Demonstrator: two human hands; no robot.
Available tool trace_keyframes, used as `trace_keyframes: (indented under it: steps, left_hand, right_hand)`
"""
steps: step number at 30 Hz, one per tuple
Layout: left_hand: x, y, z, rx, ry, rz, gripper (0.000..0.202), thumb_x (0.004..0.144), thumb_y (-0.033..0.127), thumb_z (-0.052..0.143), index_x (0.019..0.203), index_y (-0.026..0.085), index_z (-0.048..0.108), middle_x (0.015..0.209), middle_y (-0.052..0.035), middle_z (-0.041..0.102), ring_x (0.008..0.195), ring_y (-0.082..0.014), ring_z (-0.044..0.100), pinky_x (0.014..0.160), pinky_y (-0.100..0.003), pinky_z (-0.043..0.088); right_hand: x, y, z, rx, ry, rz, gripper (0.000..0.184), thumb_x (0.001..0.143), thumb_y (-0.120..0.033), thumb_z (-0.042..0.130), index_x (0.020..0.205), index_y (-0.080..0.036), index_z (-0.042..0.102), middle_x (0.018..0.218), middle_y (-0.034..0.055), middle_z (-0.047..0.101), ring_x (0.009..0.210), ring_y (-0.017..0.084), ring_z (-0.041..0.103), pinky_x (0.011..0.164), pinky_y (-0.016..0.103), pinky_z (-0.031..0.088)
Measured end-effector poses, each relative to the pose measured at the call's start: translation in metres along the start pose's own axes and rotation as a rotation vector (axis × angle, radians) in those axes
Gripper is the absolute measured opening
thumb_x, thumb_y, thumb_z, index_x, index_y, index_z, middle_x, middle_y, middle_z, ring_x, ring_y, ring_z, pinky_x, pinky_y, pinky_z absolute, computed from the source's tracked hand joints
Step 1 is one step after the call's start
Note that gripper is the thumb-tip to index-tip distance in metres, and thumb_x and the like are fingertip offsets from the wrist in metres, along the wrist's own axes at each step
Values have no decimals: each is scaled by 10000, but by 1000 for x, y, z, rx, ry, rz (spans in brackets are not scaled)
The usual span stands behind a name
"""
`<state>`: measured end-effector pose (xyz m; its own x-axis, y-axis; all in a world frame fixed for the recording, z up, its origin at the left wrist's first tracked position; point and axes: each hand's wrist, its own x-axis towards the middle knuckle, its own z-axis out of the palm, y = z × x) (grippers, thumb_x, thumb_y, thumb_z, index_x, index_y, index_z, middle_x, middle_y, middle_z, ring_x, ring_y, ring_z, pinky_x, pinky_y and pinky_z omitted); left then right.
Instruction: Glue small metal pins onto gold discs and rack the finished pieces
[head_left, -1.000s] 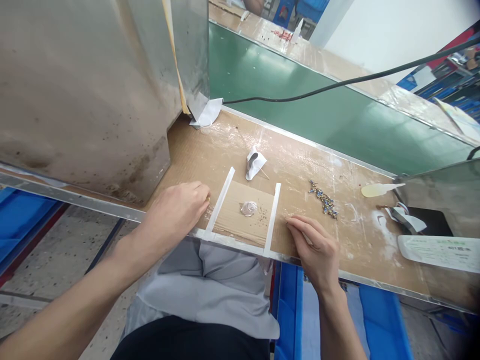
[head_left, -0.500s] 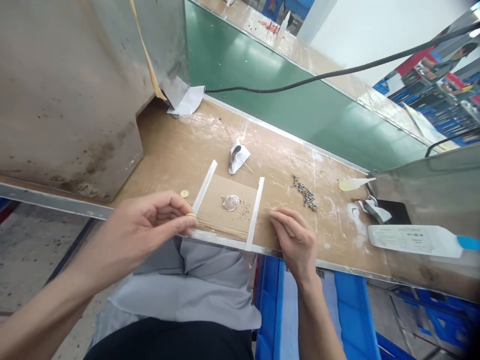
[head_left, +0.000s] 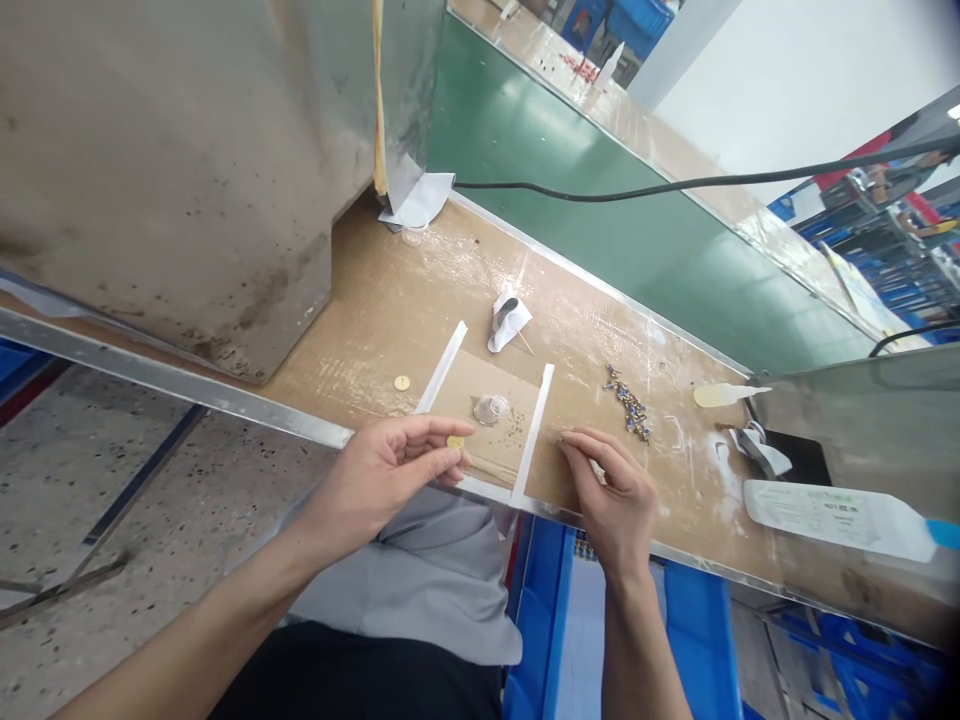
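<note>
My left hand pinches a small round yellow disc between thumb and fingers, above the near left part of a cardboard piece. Just right of the cardboard, my right hand has thumb and forefinger pressed together; a tiny speck shows at the tips, too small to name. A small clear dish sits on the cardboard, with tiny dark bits scattered beside it. A second yellow disc lies on the bench to the left.
White tape strips edge the cardboard. Behind it lies crumpled white paper with a thin stick. To the right are small blue-and-brass parts, a dropper bottle and a large white bottle. A metal housing stands left.
My left hand has moved right, toward the cardboard, and turned the disc so its face shows. The right hand stays pinched beside the cardboard. The camera view has shifted.
</note>
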<state>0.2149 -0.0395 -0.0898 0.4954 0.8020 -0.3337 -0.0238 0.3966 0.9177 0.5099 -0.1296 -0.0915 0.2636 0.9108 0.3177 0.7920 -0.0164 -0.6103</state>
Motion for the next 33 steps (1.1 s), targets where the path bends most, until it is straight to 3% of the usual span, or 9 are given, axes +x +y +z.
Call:
trace_keyframes:
  steps: [5,7,10,15,21,26,33]
  left_hand:
    - [2,2,-5,16,-34,5,256,1078,397,796,1286,255,846,1115,-40,899,992,-224,874,979,-365,718]
    - [5,1,-6,-15,-48,-9,242,1077,387,802,1286,265,810,1089,-24,893,994,-217,866,961,-350,707]
    - [8,1,-7,-51,-48,-23,151,1034,360,848,1116,243,800,985,-13,879,951,-216,850,913,-335,699]
    - [6,1,-8,22,-19,68,104,1014,344,840,1055,250,863,946,-2,841,886,-189,777,813,-285,623]
    - [1,3,-12,72,2,131,157,1062,396,777,1082,282,882,944,13,819,809,-160,693,716,-267,523]
    - [2,-1,-13,-42,-60,127,170,1112,363,707,1040,249,810,917,13,788,844,-165,735,816,-285,589]
    - [-1,-3,-9,-145,-52,83,85,1113,305,728,1185,271,758,909,49,798,763,-132,745,775,-257,623]
  right_hand:
    - [2,-13,4,45,45,-6,125,1093,-292,771,1078,-302,894,1174,40,845,1116,245,808,952,380,646]
    - [5,-23,6,92,71,-10,100,1075,-275,800,1080,-304,896,1157,39,841,1092,237,806,916,365,648]
    - [13,-41,13,149,109,-55,106,1058,-236,827,1086,-309,899,1131,32,841,1059,227,808,909,364,652]
    - [31,-62,28,180,114,-175,151,1048,-164,826,1075,-297,891,1103,24,846,1031,219,818,905,368,666]
    - [38,-67,40,117,81,-259,166,1064,-146,792,1071,-286,882,1106,26,855,1043,221,830,933,366,684]
    - [38,-69,43,65,65,-288,166,1078,-150,776,1082,-281,878,1108,29,856,1033,219,831,924,360,686]
    - [40,-72,43,35,46,-312,178,1083,-127,769,1080,-273,871,1108,26,850,1039,208,824,947,346,669]
